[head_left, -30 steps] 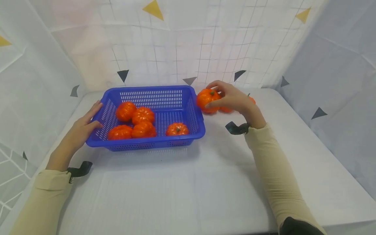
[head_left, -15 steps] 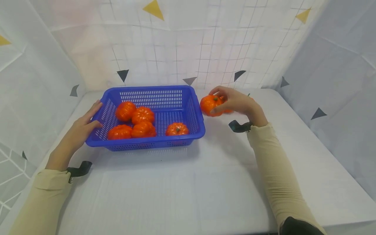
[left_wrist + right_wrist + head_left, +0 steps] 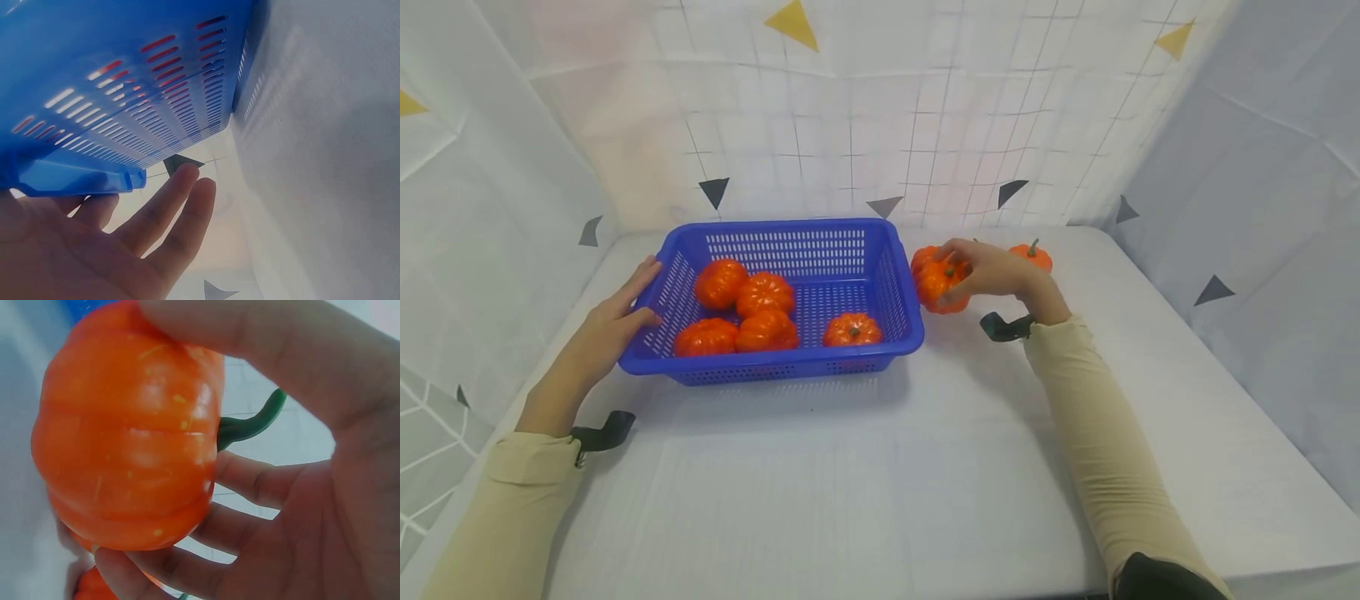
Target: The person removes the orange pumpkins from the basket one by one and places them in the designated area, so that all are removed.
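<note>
A blue slotted basket [image 3: 767, 367] with several small orange pumpkins [image 3: 765, 295] in it stands on the white table. On its left rim rests my left hand [image 3: 598, 333], thumb over the edge. In the left wrist view, two fingers [image 3: 165, 215] stretch out straight below the basket rim [image 3: 69, 178]. Right of the basket, my right hand [image 3: 992, 271] holds a pumpkin [image 3: 942, 293] between thumb and fingers. That pumpkin [image 3: 125, 437] fills much of the right wrist view, its green stem [image 3: 253, 425] toward the palm. Another pumpkin [image 3: 921, 257] shows behind it, partly hidden.
Farther right at the back lies one more pumpkin [image 3: 1033, 256]. A stem tip [image 3: 976, 241] shows just above the right hand. White cloth walls [image 3: 850, 125] with grid lines and triangles enclose the table [image 3: 820, 500].
My right hand has come a little nearer with a pumpkin in its fingers. A pumpkin now shows behind that one, beside the basket, and the far-right one is less covered. The left hand stays.
</note>
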`<state>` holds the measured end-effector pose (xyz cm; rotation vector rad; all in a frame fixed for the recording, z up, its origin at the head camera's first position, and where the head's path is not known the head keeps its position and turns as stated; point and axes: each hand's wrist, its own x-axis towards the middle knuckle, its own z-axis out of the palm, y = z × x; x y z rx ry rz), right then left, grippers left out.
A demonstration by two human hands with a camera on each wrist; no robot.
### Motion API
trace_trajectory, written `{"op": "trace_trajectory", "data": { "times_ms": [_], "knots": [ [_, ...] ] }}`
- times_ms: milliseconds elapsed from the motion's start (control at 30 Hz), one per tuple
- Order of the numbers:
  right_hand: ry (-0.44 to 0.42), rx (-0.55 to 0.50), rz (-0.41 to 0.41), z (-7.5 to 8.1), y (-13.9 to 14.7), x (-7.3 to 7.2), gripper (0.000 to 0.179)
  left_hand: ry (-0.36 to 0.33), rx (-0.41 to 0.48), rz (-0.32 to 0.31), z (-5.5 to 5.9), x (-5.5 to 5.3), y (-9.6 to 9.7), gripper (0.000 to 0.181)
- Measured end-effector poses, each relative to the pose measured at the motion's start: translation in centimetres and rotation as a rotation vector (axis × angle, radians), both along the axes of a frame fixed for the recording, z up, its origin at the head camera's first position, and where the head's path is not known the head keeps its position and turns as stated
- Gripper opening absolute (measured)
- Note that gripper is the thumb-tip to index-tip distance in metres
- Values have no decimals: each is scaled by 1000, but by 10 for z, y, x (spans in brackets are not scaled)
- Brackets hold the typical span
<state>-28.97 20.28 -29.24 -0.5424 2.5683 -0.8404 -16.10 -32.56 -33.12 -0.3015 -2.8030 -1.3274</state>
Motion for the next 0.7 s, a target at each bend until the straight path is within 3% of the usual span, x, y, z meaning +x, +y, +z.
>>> {"op": "trace_trajectory", "data": {
  "times_ms": [333,700],
  "knots": [
    [12,39,22,-15,5,-6,67,2,-4,-1,0,-1,0,71],
    [-2,45,37,-18,5,-6,69,9,-4,-6,0,1,-1,71]
  ]
}}
